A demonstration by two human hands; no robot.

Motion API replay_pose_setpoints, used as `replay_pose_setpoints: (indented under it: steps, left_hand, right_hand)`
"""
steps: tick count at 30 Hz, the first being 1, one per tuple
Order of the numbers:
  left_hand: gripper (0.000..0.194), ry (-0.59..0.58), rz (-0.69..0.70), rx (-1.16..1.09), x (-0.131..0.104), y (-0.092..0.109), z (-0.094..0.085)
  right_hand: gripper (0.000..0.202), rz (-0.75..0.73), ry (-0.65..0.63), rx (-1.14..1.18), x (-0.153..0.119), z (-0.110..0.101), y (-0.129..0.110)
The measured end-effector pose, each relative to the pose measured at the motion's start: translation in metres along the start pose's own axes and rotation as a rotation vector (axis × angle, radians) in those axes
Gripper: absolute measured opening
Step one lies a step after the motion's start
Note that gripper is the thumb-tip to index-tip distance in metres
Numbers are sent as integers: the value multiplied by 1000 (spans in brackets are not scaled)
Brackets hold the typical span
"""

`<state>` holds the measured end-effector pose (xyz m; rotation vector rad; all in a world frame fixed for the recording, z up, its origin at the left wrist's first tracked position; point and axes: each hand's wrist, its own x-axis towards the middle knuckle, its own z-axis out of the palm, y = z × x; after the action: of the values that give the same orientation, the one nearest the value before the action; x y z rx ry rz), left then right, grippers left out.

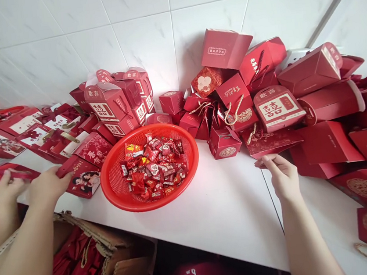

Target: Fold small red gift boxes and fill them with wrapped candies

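My left hand [48,188] is closed on the left edge of a red box with a cartoon couple [84,177], left of the basket. My right hand [282,172] pinches the near lower edge of a red box with a twine handle [272,142]; its fingertips are partly hidden. Between my hands, a red plastic basket [112,194] holds many wrapped candies [155,167]. Behind the basket, boxes with white labels [108,104] stand stacked.
Many red boxes [323,143] are piled on the white table [224,208] at right. A cardboard carton [126,272] with red items sits below left. Another person's hand [8,188] holds a red box [20,173]. A tiled wall [146,40] stands behind.
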<state>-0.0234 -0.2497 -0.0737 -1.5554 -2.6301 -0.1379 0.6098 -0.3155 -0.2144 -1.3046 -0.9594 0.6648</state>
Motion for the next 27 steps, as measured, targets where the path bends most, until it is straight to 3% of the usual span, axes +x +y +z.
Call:
replay_pose_setpoints:
  steps: [2, 4, 6, 8, 12, 16, 22, 27]
  left_hand:
    - [76, 29, -31, 88, -8, 9, 0]
    - [86, 194, 28, 60, -17, 21, -3]
    - [85, 369, 112, 11, -24, 36, -9]
    - [78, 419, 224, -7, -25, 52, -16]
    - [58, 249, 489, -39, -23, 89, -26]
    - [40, 135, 718, -124, -33, 141, -29]
    - [35, -46, 1144, -184, -57, 252, -30]
    - [32, -130, 1267, -212, -87, 347, -20]
  right_hand:
    - [30, -1, -2, 1, 0, 0, -1]
    - [30, 3, -8, 1, 0, 1, -1]
    - [30, 11, -18, -4, 0, 1, 0]
    - [30, 13, -25, -5, 1, 2, 0]
    - [30, 1, -25, 14, 1, 3, -1]
    - [32, -5, -25, 6, 2, 4, -4]
    - [33, -13, -45, -49, 3, 7, -4]
    - [33, -109, -55, -355, 5, 9, -2]
